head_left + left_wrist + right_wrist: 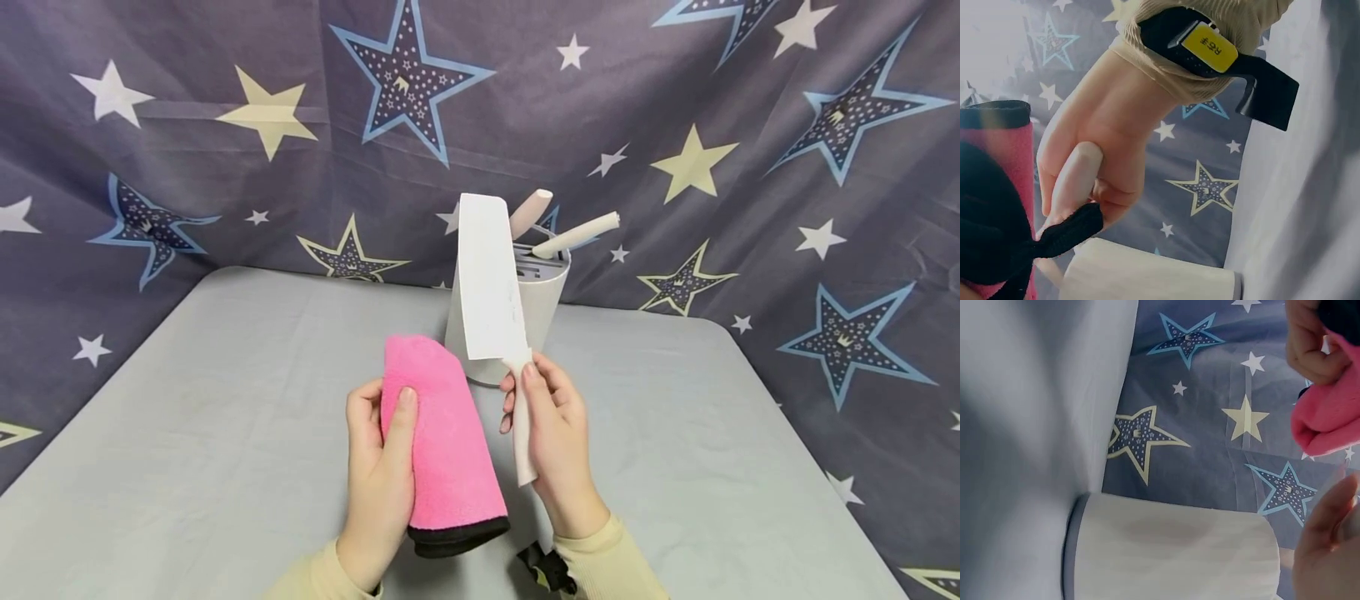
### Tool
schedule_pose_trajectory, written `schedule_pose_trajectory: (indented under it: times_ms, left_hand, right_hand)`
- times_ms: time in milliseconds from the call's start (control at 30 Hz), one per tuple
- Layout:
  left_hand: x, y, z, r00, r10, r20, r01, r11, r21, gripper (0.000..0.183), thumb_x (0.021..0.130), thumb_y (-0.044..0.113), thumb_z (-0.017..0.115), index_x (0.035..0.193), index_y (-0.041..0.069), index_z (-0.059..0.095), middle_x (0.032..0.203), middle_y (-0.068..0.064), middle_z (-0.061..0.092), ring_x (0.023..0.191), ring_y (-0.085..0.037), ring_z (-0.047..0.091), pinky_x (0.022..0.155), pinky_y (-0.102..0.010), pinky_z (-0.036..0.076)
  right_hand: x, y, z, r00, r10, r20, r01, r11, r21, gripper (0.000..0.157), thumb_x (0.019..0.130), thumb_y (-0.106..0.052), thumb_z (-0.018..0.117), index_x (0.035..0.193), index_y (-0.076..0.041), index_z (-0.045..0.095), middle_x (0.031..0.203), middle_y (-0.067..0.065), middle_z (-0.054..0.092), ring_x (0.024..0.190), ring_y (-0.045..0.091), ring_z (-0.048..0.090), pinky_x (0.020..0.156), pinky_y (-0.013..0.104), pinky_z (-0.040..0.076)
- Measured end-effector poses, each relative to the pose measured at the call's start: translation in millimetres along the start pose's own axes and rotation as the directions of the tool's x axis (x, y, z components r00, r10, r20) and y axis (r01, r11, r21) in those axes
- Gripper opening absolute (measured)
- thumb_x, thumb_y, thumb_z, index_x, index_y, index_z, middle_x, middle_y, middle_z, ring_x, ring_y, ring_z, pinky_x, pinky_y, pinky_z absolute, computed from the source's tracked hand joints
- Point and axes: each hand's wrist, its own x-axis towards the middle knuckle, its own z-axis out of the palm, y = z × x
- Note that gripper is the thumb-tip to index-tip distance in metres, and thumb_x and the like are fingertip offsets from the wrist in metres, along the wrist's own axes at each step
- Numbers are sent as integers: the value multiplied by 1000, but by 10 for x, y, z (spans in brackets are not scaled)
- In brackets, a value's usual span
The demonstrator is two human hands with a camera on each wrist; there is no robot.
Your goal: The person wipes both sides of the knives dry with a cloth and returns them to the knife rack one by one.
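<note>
A folded pink cloth with a black edge is in my left hand, the thumb lying across its front. My right hand grips the handle of a white cleaver, whose broad blade points up and leans slightly left. Blade and cloth are apart in the head view. Behind the blade stands a white knife block, partly hidden by it. In the left wrist view the cleaver's handle end shows in the right hand. The right wrist view catches the cloth at its right edge.
Two pale knife handles stick out of the block's slotted top, a pinkish one and a cream one. Under everything lies a grey-covered table. A dark curtain with stars hangs close behind the table.
</note>
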Motion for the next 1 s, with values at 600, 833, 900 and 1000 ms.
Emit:
schedule_pose_trajectory:
  times_ms: [600, 833, 900, 1000]
  left_hand:
    - [74, -16, -9, 999, 32, -6, -32, 999, -1, 22, 105, 18, 47, 121, 5, 41, 108, -3, 55, 95, -13, 58, 79, -23, 48]
    - [79, -16, -3, 999, 45, -5, -45, 999, 13, 23, 104, 16, 48, 122, 3, 42, 110, -5, 55, 97, -12, 58, 81, -22, 48]
    - [83, -18, -3, 998, 55, -3, -55, 998, 22, 23, 104, 16, 49, 122, 2, 42, 110, -5, 55, 99, -12, 58, 83, -21, 47]
    - [91, -27, -6, 997, 73, 3, -73, 996, 49, 23, 104, 15, 49, 122, 2, 42, 110, -6, 55, 99, -12, 57, 83, -20, 47]
  right_hand:
    - [-76, 37, -8, 907, 128, 401, -277, 899, 340, 17, 104, -8, 40, 109, -11, 55, 79, -6, 53, 42, 1, 43, 33, 15, 34]
    - [-90, 42, 41, 915, 214, 341, -324, 895, 308, 23, 101, -8, 46, 123, -9, 52, 78, -4, 54, 40, 0, 47, 32, 15, 35]
    - [-94, 39, 52, 915, 220, 337, -325, 898, 297, 26, 101, -10, 47, 127, -6, 49, 76, -4, 56, 39, 1, 48, 33, 16, 37]
    - [-96, 42, 62, 906, 218, 364, -327, 905, 272, 29, 103, -14, 46, 130, -3, 45, 76, -4, 58, 42, 2, 50, 34, 16, 37]
